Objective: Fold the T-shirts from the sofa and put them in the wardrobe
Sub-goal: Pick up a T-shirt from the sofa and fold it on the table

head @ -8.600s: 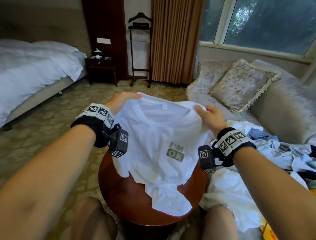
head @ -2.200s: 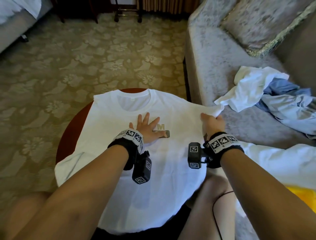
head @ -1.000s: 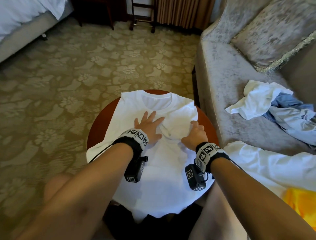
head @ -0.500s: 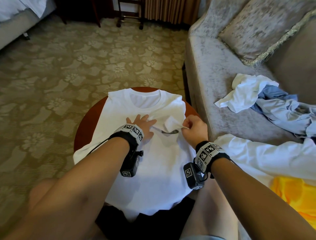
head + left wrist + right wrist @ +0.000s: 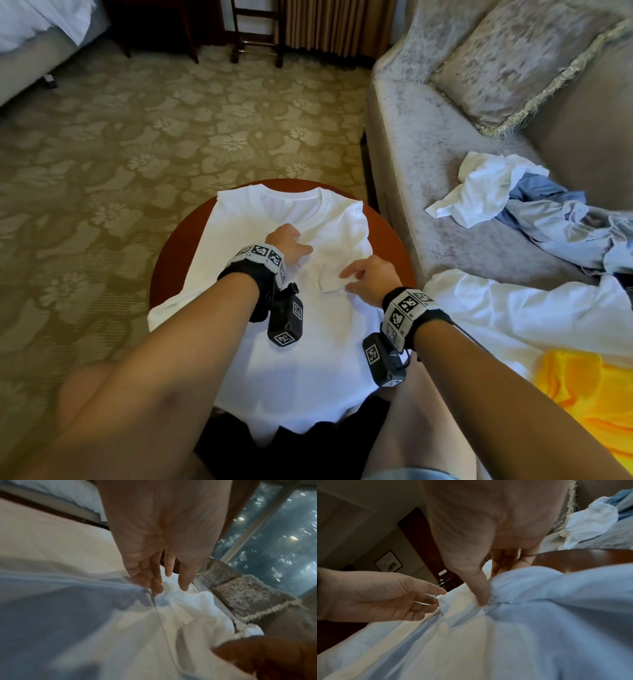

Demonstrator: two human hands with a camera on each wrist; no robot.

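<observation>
Resting with loose, spread fingers on the white cotton T-shirt (image 5: 291, 349), the left hand (image 5: 287, 244) anchors its chest while the right hand (image 5: 368, 278), nearer the folded-in sleeve, fingers that flap; collar points away across the round wooden surface (image 5: 164, 267).

No words or numbers can be read. The wrist bands (image 5: 260, 253) and the small black boxes (image 5: 285, 320) under the wrists have black-and-white square code marks, not letters. A tiny white tag (image 5: 287, 202) sits inside the T-shirt (image 5: 301, 359) collar, at 12 o'clock, too small to read.
</observation>
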